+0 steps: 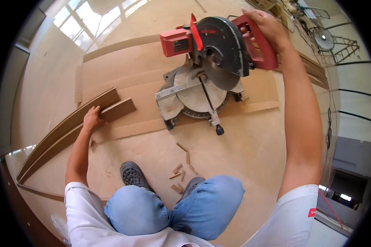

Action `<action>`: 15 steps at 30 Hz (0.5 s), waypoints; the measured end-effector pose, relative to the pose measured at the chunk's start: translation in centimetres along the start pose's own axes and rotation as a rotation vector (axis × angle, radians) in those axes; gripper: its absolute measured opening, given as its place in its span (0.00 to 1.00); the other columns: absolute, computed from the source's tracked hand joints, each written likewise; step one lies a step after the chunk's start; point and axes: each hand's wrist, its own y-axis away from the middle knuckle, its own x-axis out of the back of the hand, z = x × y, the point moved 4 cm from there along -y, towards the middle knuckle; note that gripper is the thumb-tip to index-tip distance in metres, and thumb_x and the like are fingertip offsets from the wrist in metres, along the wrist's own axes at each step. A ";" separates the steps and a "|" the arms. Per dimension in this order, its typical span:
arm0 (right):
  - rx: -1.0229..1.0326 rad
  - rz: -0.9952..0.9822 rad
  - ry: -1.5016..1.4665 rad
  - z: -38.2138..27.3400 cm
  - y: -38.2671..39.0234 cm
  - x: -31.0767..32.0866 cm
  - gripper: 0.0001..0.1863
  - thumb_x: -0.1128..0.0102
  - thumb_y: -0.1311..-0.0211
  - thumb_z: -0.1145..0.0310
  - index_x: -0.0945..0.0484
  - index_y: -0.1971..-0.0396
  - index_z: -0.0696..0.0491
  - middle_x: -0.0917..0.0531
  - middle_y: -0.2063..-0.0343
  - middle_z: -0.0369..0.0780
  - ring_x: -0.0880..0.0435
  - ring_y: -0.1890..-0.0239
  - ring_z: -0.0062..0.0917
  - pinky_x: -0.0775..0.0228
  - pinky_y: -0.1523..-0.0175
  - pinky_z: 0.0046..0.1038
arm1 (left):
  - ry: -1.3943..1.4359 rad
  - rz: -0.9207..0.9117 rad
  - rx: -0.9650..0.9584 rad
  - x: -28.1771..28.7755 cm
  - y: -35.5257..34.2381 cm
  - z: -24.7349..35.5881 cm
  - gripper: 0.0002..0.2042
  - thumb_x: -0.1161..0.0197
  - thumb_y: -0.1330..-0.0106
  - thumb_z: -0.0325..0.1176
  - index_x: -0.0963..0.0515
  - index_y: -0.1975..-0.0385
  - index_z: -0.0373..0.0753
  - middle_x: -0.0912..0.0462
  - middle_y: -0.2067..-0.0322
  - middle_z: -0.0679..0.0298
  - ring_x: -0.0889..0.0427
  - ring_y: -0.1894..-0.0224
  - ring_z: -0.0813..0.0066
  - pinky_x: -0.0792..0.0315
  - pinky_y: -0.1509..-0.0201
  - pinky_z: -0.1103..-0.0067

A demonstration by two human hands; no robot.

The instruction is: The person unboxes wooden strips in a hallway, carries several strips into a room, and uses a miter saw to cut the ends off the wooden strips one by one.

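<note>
My right hand (269, 28) is wrapped round the red D-shaped handle of a miter saw (223, 43). The saw's head is raised, and its round blade shows under the black guard, above the turntable. To the left, two long brown wooden boards (72, 120) lie side by side, their right ends short of the saw's base. My left hand (94, 119) grips the nearer board (121, 108), fingertips reaching toward the farther one. Part of its grip is hidden by the hand itself.
Flattened cardboard (123, 76) lies under the saw. Small wood offcuts (178, 168) are scattered on the floor by my shoes (135, 175). More boards (313, 70) lie at the far right, near cables and a round fan (323, 39). A strip lies along the left.
</note>
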 end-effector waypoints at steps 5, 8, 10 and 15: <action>0.039 0.075 -0.089 3.2 -0.4 4.0 0.22 0.43 0.28 0.53 0.15 0.71 0.58 0.14 0.74 0.41 0.17 0.77 0.25 0.23 0.72 0.28 | 0.026 0.105 -0.193 2.8 -0.5 9.6 0.23 0.28 0.43 0.36 0.23 0.47 0.39 0.17 0.56 0.53 0.18 0.57 0.50 0.23 0.56 0.62; 0.086 -0.012 -0.109 -1.0 -2.4 -0.7 0.22 0.39 0.30 0.55 0.17 0.72 0.61 0.15 0.79 0.43 0.17 0.80 0.26 0.22 0.75 0.30 | 0.116 0.133 -0.182 6.2 4.2 10.9 0.16 0.27 0.43 0.38 0.30 0.71 0.39 0.25 0.71 0.54 0.25 0.67 0.52 0.32 0.65 0.59; 0.106 0.079 -0.088 0.2 -2.1 1.1 0.21 0.34 0.34 0.55 0.18 0.72 0.61 0.15 0.78 0.44 0.16 0.80 0.27 0.19 0.75 0.33 | 0.105 0.110 -0.270 5.6 3.9 16.4 0.16 0.27 0.43 0.37 0.30 0.71 0.39 0.26 0.72 0.54 0.24 0.66 0.51 0.31 0.64 0.60; 0.087 0.089 -0.140 0.8 -0.1 2.5 0.20 0.32 0.35 0.56 0.18 0.72 0.62 0.15 0.78 0.45 0.16 0.79 0.26 0.21 0.74 0.30 | 0.111 0.211 -0.350 5.8 -0.9 26.0 0.16 0.27 0.43 0.36 0.29 0.66 0.37 0.24 0.67 0.55 0.23 0.67 0.49 0.28 0.66 0.59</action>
